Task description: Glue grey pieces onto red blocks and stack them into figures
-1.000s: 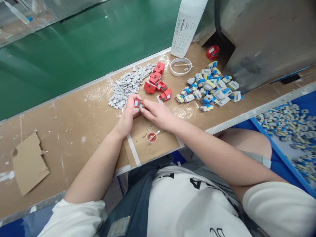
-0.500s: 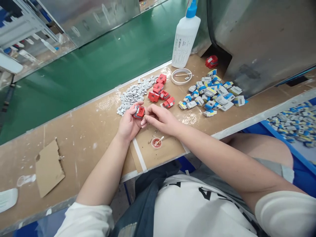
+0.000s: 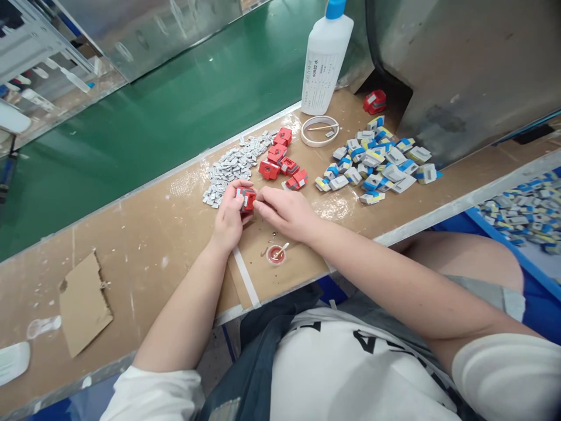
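- Well, the left hand (image 3: 228,217) is closed around a red-and-grey piece (image 3: 248,199), thumb on its near face, holding it up over the table (image 3: 162,251)
- The right hand (image 3: 289,213) has its fingertips drawn together at the right side of that piece; whether they grip it or something small, I cannot tell
- Below the hands, towards the body, a small cup (image 3: 276,264) of reddish liquid sits on the table, with a white stick (image 3: 284,248) leaning in it
- Just beyond the hands lie a spread of small light-grey parts (image 3: 232,166) and, beside it, a cluster of red pieces (image 3: 277,153)
- Further back are a tape roll (image 3: 319,143) and a white bottle (image 3: 324,67) with a blue cap
- To the right is a heap of grey, blue and yellow blocks (image 3: 385,161)
- Off to the left, a torn cardboard scrap (image 3: 85,304) lies flat
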The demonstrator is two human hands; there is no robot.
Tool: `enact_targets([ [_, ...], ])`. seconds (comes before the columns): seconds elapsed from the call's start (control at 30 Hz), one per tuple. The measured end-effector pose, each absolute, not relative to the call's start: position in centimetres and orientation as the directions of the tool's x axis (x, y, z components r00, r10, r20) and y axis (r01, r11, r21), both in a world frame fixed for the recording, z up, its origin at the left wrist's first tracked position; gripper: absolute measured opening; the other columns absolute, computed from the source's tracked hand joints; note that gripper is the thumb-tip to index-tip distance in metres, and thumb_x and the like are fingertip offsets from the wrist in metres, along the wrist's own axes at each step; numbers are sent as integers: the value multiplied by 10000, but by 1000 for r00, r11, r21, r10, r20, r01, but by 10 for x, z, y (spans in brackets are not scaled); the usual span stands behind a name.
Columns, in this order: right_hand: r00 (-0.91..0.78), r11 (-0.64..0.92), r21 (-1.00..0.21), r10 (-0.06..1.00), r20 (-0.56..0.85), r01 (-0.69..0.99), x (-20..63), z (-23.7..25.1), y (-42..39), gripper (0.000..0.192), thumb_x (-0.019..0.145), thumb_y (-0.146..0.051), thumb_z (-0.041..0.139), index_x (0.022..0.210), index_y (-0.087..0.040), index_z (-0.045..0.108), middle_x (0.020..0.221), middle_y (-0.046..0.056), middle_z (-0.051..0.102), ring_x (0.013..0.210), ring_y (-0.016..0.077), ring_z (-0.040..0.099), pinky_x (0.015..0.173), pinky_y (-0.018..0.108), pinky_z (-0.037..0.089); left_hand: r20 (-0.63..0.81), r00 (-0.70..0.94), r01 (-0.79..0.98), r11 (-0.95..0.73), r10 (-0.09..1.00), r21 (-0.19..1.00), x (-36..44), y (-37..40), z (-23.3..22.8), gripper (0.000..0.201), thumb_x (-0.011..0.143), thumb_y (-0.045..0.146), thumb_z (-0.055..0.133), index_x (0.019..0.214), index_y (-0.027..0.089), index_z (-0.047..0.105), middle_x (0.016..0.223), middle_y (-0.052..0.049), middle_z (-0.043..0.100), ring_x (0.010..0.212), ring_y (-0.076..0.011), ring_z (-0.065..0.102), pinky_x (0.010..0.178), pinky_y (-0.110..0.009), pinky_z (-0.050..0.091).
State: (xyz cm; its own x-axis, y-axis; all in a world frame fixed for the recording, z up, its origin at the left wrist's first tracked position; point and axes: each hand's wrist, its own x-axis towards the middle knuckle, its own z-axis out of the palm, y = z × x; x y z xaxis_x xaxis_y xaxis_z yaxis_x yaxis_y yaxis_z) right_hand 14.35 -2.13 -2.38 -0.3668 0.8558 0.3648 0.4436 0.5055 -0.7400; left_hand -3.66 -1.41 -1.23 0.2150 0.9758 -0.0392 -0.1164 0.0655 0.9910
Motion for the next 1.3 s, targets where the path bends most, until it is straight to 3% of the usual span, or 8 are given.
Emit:
enact_targets([
  [0.33,-222,491,-771,871,438,405,143,-25,-21,187,1039,-375,591,1134,-215,604,1097,58,690,911,202,644,772,316,457,-85,262,-194,139,961,971,-33,-13,-9,305,959,443,708,1157,267,559,777,52,638,533,-121,638,497,-234,524],
  [0.53,-190,509,-788,861,472,347,144,-30,-14,332,1023,-404,630,1289,-206,614,1355,144,592,1310,306,593,1111,476,509,-164,358,-276,272,919,922,-31,-11,-1,272,927,386,679,1086,252,503,813,58,710,404,-109,592,394,-223,454],
  [0.7,-326,529,-814,834,446,241,145,-28,-14,419,1050,-429,607,1402,-203,597,1349,146,689,1280,313,634,1170,517,494,-166,351,-269,269,922,925,-29,-16,2,257,920,381,689,1090,244,553,963,20,710,432,-54,505,405,-206,408],
  [0.8,-353,532,-823,822,446,199,145,-28,-15,528,1045,-472,627,1495,-205,551,1434,160,682,1339,321,639,1189,525,505,-106,266,-198,162,958,967,-30,-17,-3,313,943,466,712,1129,255,575,1064,-19,710,625,-98,623,540,-223,520],
  [0.9,-344,484,-856,847,406,180,144,-32,-14,735,1021,-537,669,1629,-206,422,1580,188,602,1432,344,615,1190,545,526,37,234,-106,-12,972,994,-31,-19,-9,419,994,579,683,1268,282,574,1282,-70,693,1052,-195,741,886,-315,622],
  [1.03,-394,435,-895,843,365,100,142,-34,-12,708,1077,-477,589,1686,-204,353,1581,172,625,1429,314,642,1177,504,550,275,226,82,-300,934,951,-34,-20,-15,403,1080,568,571,1370,289,554,1534,-115,605,1469,-259,588,1244,-434,463],
  [1.17,-415,450,-891,822,389,56,143,-30,-13,531,1109,-383,526,1607,-205,477,1471,128,706,1272,260,721,1111,433,587,435,274,176,-489,858,854,-40,-17,-15,341,1131,482,492,1402,284,550,1618,-132,570,1601,-265,463,1330,-484,350],
  [1.3,-341,533,-840,812,473,104,148,-28,-14,513,1122,-431,511,1573,-189,483,1491,164,658,1327,274,669,1142,470,573,463,354,275,-564,812,779,-54,-12,-13,417,1132,428,509,1526,293,518,1637,-137,560,1568,-273,507,1284,-471,417],
])
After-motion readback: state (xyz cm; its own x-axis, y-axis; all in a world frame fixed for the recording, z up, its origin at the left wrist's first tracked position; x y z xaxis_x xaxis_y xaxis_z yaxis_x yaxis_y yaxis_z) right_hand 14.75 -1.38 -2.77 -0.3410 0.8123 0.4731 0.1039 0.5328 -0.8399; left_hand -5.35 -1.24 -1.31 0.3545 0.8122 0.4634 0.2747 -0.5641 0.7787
